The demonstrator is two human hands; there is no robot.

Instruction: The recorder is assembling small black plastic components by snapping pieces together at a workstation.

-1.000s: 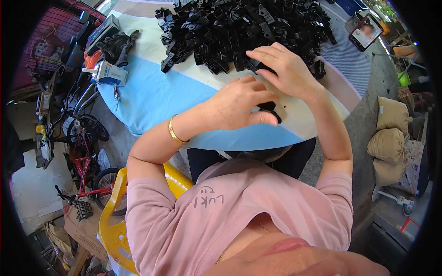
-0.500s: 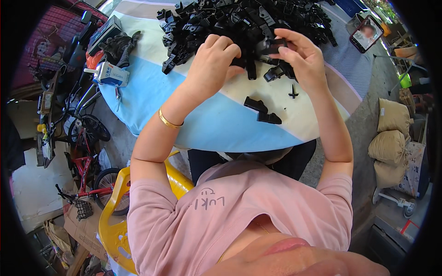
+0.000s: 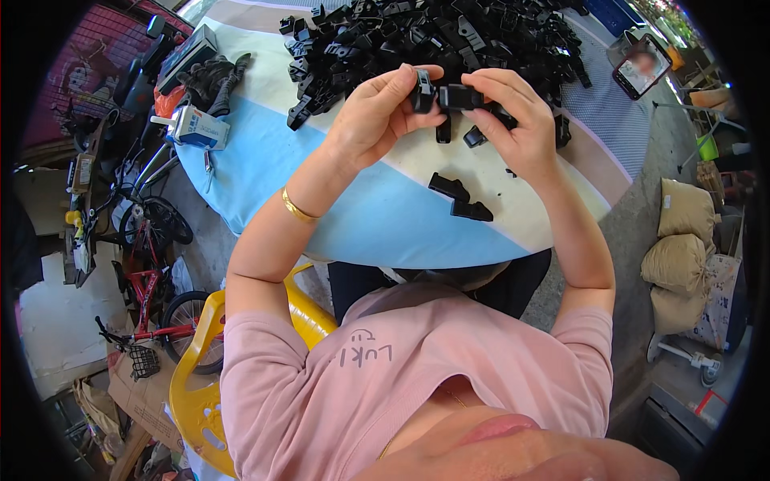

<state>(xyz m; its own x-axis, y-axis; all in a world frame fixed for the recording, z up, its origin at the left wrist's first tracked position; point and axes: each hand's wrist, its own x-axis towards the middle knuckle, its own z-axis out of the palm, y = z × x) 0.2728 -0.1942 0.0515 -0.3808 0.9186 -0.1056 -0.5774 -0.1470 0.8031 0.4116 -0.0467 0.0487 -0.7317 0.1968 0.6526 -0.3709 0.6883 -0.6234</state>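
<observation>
My left hand [image 3: 383, 108] pinches a small black plastic part [image 3: 422, 91] between thumb and fingers. Close beside it, my right hand [image 3: 517, 120] grips another black plastic part [image 3: 460, 98], blocky in shape. The two parts almost meet; whether they touch I cannot tell. Beyond both hands spreads a large pile of black plastic parts [image 3: 361, 40] on the round table. Nearer to me, a pair of black plastic pieces [image 3: 460, 197] lies on the cloth. One more black piece [image 3: 475, 137] rests under my right hand, partly hidden.
A striped cloth [image 3: 353, 216] covers the table. On its left are a blue and white box [image 3: 200, 128], dark gloves [image 3: 215, 84] and another box [image 3: 186, 58]. A phone [image 3: 642, 67] stands at the right edge. A yellow chair [image 3: 192, 377] and tan sacks [image 3: 682, 232] flank me.
My left hand has turned and lifted a black part from the pile side. My right hand has brought its part down and leftward, close to the left one.
</observation>
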